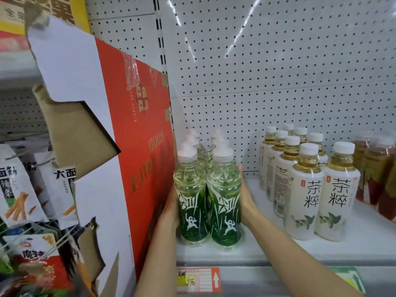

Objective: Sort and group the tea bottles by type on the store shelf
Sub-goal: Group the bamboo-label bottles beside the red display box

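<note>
Several green-labelled tea bottles (209, 202) stand in two rows at the left end of the white shelf (267, 249). My left hand (171, 207) presses against the left side of this group. My right hand (246, 198) presses against its right side, so both hands clasp the group between them. To the right stands a group of white-labelled tea bottles (308, 189) with pale yellow tea and white caps. Further right, at the frame edge, are red-labelled bottles (377, 174) with darker tea.
A tall red and white cardboard box (128, 146) stands right against the green bottles on the left. Snack packets (19, 194) hang left of it. A pegboard back wall (278, 71) rises behind the shelf. A price tag (198, 279) sits on the shelf edge.
</note>
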